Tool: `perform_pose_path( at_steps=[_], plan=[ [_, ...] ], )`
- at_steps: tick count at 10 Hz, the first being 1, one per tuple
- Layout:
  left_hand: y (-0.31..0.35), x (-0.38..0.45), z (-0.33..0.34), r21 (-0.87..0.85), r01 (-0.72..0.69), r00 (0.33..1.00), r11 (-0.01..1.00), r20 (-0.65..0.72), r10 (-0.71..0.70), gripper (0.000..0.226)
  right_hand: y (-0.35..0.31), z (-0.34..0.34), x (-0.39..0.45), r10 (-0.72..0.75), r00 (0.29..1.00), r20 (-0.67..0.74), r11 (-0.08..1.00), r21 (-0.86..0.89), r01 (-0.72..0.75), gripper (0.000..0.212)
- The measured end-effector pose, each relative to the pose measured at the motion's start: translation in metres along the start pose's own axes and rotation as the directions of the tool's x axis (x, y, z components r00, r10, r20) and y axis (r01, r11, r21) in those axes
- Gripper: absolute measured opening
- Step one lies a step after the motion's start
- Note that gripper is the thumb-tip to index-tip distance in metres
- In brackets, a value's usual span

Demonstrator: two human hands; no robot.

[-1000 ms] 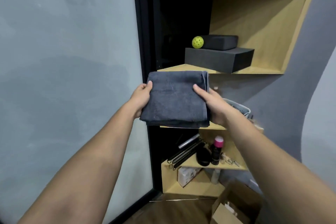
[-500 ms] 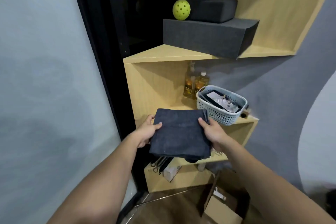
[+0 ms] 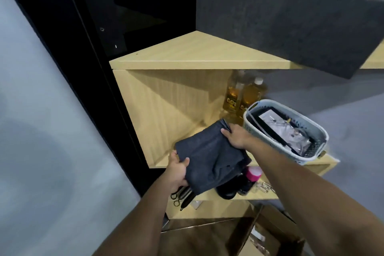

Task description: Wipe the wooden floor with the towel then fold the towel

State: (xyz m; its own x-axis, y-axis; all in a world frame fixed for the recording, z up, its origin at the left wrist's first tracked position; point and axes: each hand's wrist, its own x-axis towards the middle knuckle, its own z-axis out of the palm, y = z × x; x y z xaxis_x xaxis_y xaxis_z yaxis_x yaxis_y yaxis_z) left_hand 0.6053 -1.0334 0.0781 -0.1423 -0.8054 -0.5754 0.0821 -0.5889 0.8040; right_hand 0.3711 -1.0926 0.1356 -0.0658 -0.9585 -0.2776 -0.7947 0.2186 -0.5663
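Lowered to the shelf (image 3: 199, 129), folded towel (image 3: 209, 158) gripped by both hands' fingers (image 3: 186, 161).

Dim indoor light, soft w/ no glare. Diagonal shadow falls across the shelf (image 3: 199, 56) back panel; cabinet (image 3: 87, 16) at 11 o'clock nearly black. Slight motion blur overall, bottles (image 3: 243, 95) soft. Wide-angle bending toward edges.

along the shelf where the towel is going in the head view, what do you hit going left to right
left hand → folded towel → right hand → grey basket. The oil bottles stand behind, overlapping the hand and basket, so they are left out.
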Motion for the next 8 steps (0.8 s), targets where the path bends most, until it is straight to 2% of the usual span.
perform_pose_path(
  at_steps=[1,2,3,4,5,6,7,8],
  plan=[
    [-0.003,0.026,0.018,-0.141,0.041,0.999,0.989,0.036,-0.037,0.026,-0.002,-0.004,0.051,-0.002,0.999,-0.053,0.997,-0.081,-0.002,0.043],
    [-0.002,0.038,0.033,-0.169,0.117,0.993,0.979,-0.015,-0.121,0.049,-0.004,0.019,0.063,0.027,0.994,-0.102,0.974,-0.222,-0.049,0.046],
    [0.0,0.045,0.041,-0.169,0.097,0.987,0.981,-0.114,-0.117,0.047,0.002,0.064,0.04,-0.046,0.992,-0.114,0.89,-0.456,-0.011,0.05],
    [0.0,0.048,0.048,-0.246,0.09,0.974,0.965,-0.18,-0.137,0.046,0.016,0.089,0.022,-0.077,0.99,-0.121,0.863,-0.506,0.006,0.052],
    [-0.003,0.051,0.052,-0.202,0.068,0.968,0.977,-0.223,-0.114,0.064,0.031,0.084,0.026,-0.049,0.992,-0.119,0.886,-0.463,-0.012,0.055],
    [0.002,0.048,0.052,-0.094,0.144,0.97,0.985,-0.183,-0.159,0.074,0.037,0.069,0.039,-0.055,0.995,-0.089,0.892,-0.451,0.009,0.054],
    [0.014,0.038,0.041,0.257,0.22,0.969,0.941,-0.171,-0.179,0.056,0.027,0.067,0.035,-0.091,0.99,-0.112,0.828,-0.56,0.013,0.054],
    [0.013,0.034,0.028,0.727,0.112,0.896,0.677,-0.369,0.248,0.071,0.017,0.083,0.005,-0.09,0.979,-0.183,0.846,-0.533,-0.023,0.06]
  ],
)
